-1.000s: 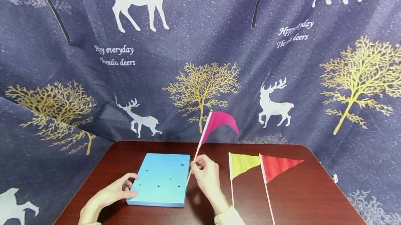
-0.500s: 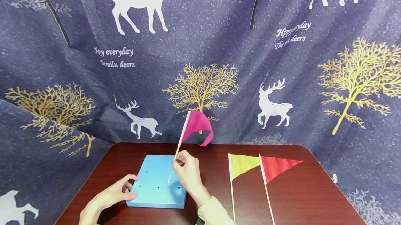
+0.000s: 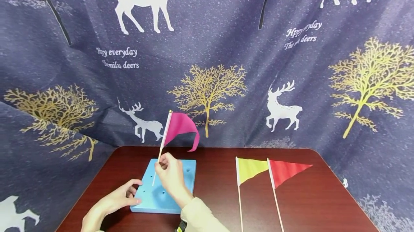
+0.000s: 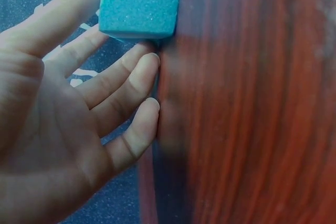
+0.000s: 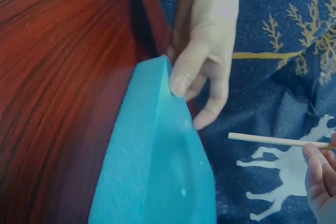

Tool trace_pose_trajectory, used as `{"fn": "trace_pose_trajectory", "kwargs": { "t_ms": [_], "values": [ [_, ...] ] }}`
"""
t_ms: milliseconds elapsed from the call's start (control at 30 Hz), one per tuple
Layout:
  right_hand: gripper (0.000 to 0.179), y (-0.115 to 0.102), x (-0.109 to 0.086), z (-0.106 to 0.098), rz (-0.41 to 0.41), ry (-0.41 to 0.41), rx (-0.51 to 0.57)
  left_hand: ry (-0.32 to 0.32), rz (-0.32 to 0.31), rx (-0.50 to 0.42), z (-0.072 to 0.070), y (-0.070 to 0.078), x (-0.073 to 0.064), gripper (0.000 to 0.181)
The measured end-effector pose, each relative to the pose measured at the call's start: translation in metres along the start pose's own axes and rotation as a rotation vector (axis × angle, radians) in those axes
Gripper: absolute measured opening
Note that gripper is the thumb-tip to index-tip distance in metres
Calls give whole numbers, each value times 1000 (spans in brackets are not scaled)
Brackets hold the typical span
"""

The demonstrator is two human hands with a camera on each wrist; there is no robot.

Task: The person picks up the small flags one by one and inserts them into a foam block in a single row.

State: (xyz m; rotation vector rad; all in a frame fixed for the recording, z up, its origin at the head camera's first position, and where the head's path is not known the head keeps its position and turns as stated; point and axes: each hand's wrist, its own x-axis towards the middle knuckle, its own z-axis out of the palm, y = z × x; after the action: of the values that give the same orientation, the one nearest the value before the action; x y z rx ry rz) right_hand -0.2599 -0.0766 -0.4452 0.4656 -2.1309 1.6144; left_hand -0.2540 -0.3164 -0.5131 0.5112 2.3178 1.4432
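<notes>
In the head view a blue foam board (image 3: 145, 203) with several small holes lies on the table. My left hand (image 3: 119, 195) holds its left edge, the thumb on the top face and fingertips at the side; the left wrist view shows the board's end (image 4: 139, 6) by the thumb and fingers. My right hand (image 3: 173, 175) pinches the wooden stick of a magenta pennant flag (image 3: 178, 126) over the board. The flag tilts slightly right at its top, its cloth curling over. In the right wrist view, the stick's bare lower end (image 5: 262, 139) is apart from the board.
To the right, a yellow pennant flag (image 3: 250, 170) and a red pennant flag (image 3: 288, 171) lie side by side on the reddish-brown table (image 3: 323, 196). Behind the table's far edge hangs a dark blue printed cloth (image 3: 226, 45) with deer and trees.
My right hand has carried the magenta flag leftward, from beside the board's right edge to above its left-middle part. My left hand has stayed on the board.
</notes>
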Motion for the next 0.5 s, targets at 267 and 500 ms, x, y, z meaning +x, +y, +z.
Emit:
{"fn": "trace_pose_trajectory", "kwargs": {
  "t_ms": [267, 500],
  "values": [
    [19, 6, 1, 27, 32, 14, -83, 17, 28, -5, 2, 3, 0, 60],
    [21, 18, -7, 44, 38, 19, -88, 43, 23, 6, 3, -1, -3, 59]
  ]
}}
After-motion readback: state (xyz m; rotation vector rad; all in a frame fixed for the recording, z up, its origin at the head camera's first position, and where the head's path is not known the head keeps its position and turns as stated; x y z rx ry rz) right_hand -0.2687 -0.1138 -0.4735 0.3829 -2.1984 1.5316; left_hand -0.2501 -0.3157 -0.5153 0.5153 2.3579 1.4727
